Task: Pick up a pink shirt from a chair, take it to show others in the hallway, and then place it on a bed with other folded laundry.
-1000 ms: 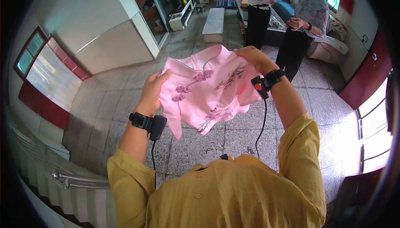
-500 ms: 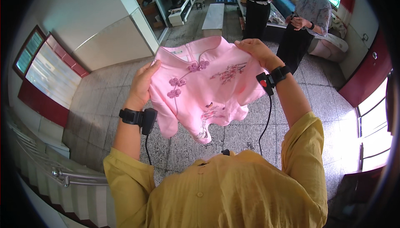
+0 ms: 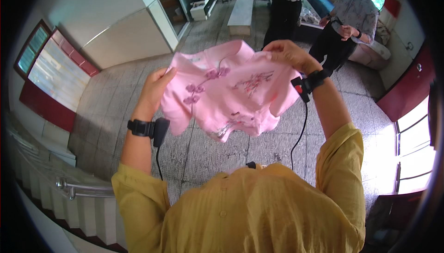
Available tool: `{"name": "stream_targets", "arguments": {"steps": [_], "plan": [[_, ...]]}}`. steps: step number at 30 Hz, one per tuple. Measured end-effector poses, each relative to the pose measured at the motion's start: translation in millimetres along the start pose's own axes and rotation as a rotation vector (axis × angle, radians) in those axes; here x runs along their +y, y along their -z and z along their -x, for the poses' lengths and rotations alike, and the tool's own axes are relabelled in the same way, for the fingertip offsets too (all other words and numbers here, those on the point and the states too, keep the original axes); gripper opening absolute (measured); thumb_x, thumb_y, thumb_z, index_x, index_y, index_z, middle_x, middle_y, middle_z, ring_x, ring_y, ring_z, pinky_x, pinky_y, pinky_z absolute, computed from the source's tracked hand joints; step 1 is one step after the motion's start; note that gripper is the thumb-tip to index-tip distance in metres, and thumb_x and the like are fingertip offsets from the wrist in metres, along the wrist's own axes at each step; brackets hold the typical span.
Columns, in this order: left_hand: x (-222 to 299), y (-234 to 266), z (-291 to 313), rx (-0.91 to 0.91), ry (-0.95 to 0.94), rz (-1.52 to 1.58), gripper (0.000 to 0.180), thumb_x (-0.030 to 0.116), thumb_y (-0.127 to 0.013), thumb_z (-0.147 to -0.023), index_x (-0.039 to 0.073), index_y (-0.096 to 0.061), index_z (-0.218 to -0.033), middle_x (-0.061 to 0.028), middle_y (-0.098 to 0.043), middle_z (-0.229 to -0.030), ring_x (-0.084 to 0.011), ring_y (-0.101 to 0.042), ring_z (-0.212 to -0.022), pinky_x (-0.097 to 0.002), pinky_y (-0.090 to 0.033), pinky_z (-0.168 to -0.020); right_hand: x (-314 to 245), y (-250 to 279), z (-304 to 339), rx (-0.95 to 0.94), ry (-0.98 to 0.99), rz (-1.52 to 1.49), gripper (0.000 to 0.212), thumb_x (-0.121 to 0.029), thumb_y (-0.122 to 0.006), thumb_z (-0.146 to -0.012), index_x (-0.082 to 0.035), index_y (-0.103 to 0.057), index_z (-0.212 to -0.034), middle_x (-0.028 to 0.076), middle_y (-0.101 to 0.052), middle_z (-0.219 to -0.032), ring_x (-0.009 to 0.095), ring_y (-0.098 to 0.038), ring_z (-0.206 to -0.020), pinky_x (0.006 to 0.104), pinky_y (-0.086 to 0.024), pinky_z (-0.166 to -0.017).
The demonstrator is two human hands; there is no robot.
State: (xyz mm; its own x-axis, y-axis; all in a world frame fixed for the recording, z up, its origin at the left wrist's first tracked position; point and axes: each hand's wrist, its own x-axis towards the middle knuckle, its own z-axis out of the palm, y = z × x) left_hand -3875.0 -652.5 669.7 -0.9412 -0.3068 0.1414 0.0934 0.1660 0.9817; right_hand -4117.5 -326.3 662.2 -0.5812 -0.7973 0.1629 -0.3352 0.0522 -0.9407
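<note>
A pink blouse [image 3: 226, 96] with a stand collar, purple flower-shaped knot fastenings and printed blossom sprigs hangs in the air in front of me. At its left shoulder edge, my left hand [image 3: 155, 89] pinches the cloth, thumb on top. My right hand [image 3: 289, 55] grips the other shoulder between thumb and fingers. The hem hangs in folds, swung forward above the floor. Black straps with small boxes and cables sit on both my wrists.
Two people stand ahead at the right, one in a white top [image 3: 286, 10], one in a grey patterned blouse [image 3: 354, 15]. A low white bench [image 3: 240, 15] stands beyond the garment. Stairs with a metal railing [image 3: 90, 190] are at lower left; a dark red door [image 3: 407, 82] is at right.
My hands have spread slightly apart, pulling the blouse wider. Its hem has swung up and away from me. The two people ahead have shifted a little in view.
</note>
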Motion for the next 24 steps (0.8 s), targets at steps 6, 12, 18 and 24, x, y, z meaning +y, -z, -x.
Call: {"name": "stream_targets", "arguments": {"steps": [6,12,18,24], "plan": [[-23.1,14.9,24.8,0.075,0.034,-0.079,0.025,0.025,-0.060,-0.091,0.003,-0.061,-0.080,0.0073,-0.050,-0.072,-0.0024,-0.041,-0.065,-0.0202,-0.034,-0.058,13.6,-34.7,-4.9,-0.104,-0.084,0.391,0.034,-0.032,-0.075,-0.076,0.000,-0.069,-0.086,0.000,-0.062,-0.069,0.007,-0.053,-0.066,0.0260,-0.044,-0.061],[-29.5,16.5,32.6,0.062,0.003,-0.163,0.026,0.023,-0.061,-0.090,0.004,-0.059,-0.073,0.0081,-0.048,-0.068,-0.0016,-0.039,-0.063,-0.0205,-0.032,-0.054,18.6,-44.1,-4.8,-0.063,-0.090,0.363,0.033,-0.032,-0.069,-0.083,0.000,-0.070,-0.089,0.000,-0.065,-0.074,0.007,-0.056,-0.069,0.0245,-0.046,-0.065],[-18.9,6.8,43.6,-0.005,0.043,-0.123,0.026,0.023,-0.063,-0.089,0.002,-0.060,-0.073,0.0072,-0.051,-0.069,-0.0014,-0.040,-0.063,-0.0207,-0.033,-0.053,18.4,-38.7,-1.5,-0.056,-0.111,0.285,0.030,-0.029,-0.066,-0.086,0.000,-0.070,-0.094,0.000,-0.066,-0.078,0.006,-0.056,-0.070,0.0225,-0.046,-0.064],[-4.1,-19.0,65.2,-0.109,0.088,-0.151,0.025,0.020,-0.070,-0.082,-0.002,-0.065,-0.092,-0.0009,-0.065,-0.085,-0.0057,-0.057,-0.074,-0.0215,-0.046,-0.066,35.9,-29.4,13.4,-0.081,-0.154,0.240,0.026,-0.025,-0.064,-0.087,0.000,-0.070,-0.093,-0.002,-0.065,-0.078,0.005,-0.055,-0.069,0.0220,-0.046,-0.062]]}}
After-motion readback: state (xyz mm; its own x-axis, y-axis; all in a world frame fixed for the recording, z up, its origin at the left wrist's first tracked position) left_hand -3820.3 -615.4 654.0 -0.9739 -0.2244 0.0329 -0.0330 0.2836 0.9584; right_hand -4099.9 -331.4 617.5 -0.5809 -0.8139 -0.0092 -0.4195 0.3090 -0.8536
